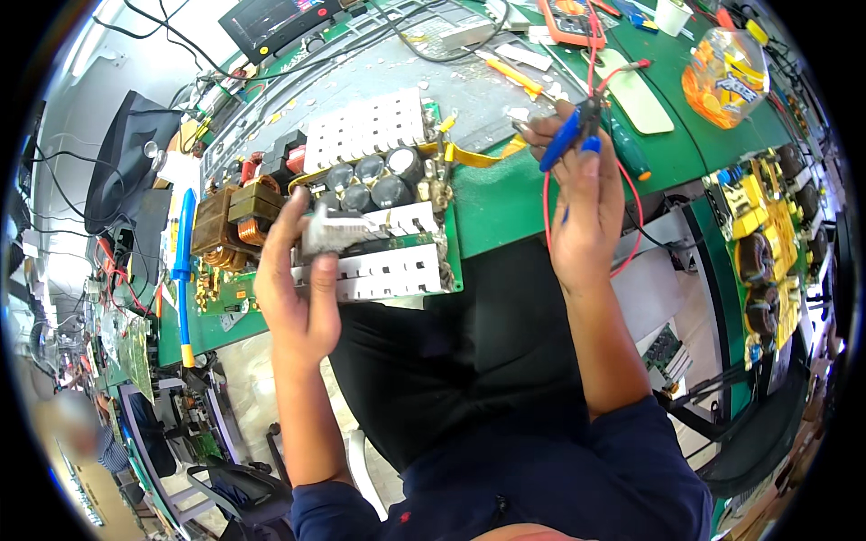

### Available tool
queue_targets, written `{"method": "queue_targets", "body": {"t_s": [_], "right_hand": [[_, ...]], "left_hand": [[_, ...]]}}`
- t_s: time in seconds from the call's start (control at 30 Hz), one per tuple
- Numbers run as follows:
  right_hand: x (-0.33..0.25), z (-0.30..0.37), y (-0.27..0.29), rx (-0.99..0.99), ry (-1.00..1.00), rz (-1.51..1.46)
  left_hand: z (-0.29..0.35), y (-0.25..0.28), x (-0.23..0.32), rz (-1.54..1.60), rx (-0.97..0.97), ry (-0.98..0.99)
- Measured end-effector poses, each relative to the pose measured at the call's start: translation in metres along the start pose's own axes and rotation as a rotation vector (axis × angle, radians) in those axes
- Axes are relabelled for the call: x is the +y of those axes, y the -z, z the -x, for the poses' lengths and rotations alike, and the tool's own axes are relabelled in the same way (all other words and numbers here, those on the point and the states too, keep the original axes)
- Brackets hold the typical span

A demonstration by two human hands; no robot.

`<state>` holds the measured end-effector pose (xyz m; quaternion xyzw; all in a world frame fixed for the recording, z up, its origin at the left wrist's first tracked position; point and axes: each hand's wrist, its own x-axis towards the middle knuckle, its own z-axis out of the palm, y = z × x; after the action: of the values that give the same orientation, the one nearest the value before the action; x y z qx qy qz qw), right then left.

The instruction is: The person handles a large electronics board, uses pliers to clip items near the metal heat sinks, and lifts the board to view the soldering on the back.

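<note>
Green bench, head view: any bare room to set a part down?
Best: green bench top between the circuit board and the right hand, nearer than the yellow strip. Grey mat beyond the board is partly open but littered. Crowded: by the orange multimeter and jar, and around the blue tool left of the board.

Our bare forearms [302, 406] reach forward, well apart, the left running nearly straight ahead, the right slanting slightly inward. Our left hand [302, 293] points forward, its thumb held clear of the extended fingers [285, 225]. Our right hand [586, 203] sits farther forward, fingers bent and thumb closed toward them in a grip, its wrist nearly in line with the forearm.
</note>
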<state>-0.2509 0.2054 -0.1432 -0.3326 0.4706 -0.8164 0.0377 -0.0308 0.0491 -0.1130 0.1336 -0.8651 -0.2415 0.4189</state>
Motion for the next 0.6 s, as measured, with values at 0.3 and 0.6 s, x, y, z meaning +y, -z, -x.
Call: {"method": "queue_targets", "body": {"t_s": [0.3,0.6], "right_hand": [[0.001,-0.001,0.003,-0.054,0.003,0.009],[0.000,0.009,0.010,-0.179,0.000,0.157]], "left_hand": [[-0.009,-0.010,0.010,-0.318,-0.049,-0.188],[-0.008,-0.013,0.008,-0.363,0.002,-0.228]]}}
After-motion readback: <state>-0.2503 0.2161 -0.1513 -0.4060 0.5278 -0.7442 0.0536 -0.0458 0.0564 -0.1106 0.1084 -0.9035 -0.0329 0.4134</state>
